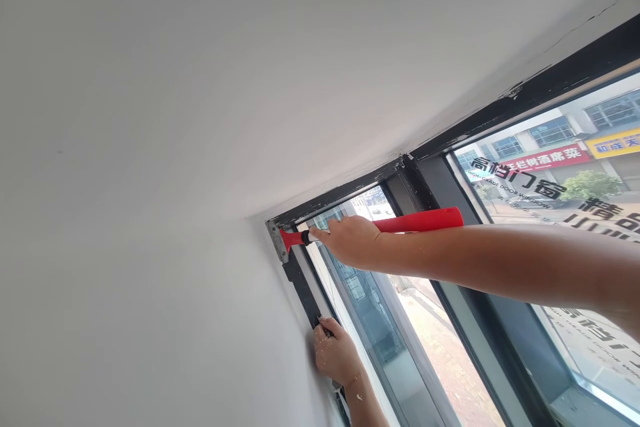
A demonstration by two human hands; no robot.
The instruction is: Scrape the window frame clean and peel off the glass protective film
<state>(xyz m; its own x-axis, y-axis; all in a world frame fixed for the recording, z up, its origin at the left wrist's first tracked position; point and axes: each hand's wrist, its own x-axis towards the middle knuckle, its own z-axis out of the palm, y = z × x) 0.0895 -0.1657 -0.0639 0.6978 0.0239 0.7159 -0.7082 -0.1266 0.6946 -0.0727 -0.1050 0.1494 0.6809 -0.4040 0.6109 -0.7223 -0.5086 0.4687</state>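
Upward view toward the top corner of a window, white ceiling above, white wall at left. Right hand clenched around a red-handled scraper, forefinger stretched along its neck. Scraper's metal blade pressed flat against the dark window frame, right in the upper corner where frame meets wall. Left hand lower down, fingers pinched on the edge of the same frame beside the wall; whether gripping a strip of film or only bracing, impossible to tell. White specks of paint or plaster on both hands and on the left wrist. Beyond the glass, shop signs and a paved street far below.

Step in hand, by judgement: scraping residue or a covering off the frame's corner, blade already seated. Next move likely calls for a shallow blade angle, steady pressure along the frame rather than into it, and a firm hold below, to spare the dark finish and the wall paint.
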